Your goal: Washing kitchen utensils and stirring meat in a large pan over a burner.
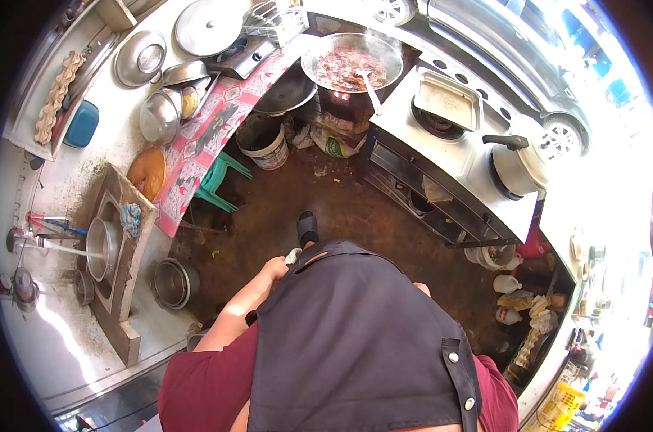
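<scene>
My left hand (275,267) is low at the left edge of my black apron (353,335), shut on a small whitish cloth or paper (292,256). Only a bit of my right hand (422,288) shows past the apron's right side; its fingers are hidden. Ahead, a wide wok (396,67) of steaming reddish food stands over a fire, with a ladle (370,93) resting in it. A stove (466,162) to the right carries a rectangular metal tray (449,101) and a large kettle (520,164). Water runs into a metal pot (101,249) in the sink at the left.
A green plastic stool (218,181) and a bucket (264,146) stand by the counter with a pink patterned cover (188,167). Large pots (175,283) sit low at the left. Bottles (507,284) and bags are on the floor at the right. A car (499,48) is beyond the stove.
</scene>
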`<control>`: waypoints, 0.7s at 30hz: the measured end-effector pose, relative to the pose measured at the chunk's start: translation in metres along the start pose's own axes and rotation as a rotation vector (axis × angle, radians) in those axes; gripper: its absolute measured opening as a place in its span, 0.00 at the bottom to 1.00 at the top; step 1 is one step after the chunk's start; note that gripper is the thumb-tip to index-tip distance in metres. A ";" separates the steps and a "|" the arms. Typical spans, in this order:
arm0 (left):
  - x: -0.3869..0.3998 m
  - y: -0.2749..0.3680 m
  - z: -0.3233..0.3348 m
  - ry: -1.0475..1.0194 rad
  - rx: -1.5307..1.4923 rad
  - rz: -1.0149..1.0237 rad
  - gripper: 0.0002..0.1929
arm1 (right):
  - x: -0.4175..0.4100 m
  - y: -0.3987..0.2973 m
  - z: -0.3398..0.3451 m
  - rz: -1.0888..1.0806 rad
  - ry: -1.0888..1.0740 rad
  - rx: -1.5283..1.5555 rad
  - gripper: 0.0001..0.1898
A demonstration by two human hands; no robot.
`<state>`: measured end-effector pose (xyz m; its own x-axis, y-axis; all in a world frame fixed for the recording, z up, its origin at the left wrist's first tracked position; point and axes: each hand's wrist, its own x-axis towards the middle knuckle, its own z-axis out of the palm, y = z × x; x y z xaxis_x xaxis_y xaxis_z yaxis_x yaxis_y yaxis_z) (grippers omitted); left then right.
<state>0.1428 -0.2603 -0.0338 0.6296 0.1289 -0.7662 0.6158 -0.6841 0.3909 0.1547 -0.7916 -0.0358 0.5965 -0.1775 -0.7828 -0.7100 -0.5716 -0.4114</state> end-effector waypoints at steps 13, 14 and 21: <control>0.002 0.004 -0.003 0.035 0.089 0.024 0.23 | -0.028 -0.040 -0.001 0.107 0.060 -0.137 0.20; 0.004 0.003 -0.003 0.034 0.096 0.029 0.23 | -0.029 -0.039 -0.002 0.095 0.056 -0.124 0.20; 0.004 -0.018 0.003 0.016 0.114 0.054 0.31 | 0.003 -0.019 0.000 0.018 -0.076 -0.067 0.19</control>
<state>0.1329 -0.2497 -0.0460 0.6682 0.1008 -0.7371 0.5238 -0.7673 0.3700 0.1704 -0.7817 -0.0304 0.5518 -0.1284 -0.8240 -0.6924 -0.6213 -0.3668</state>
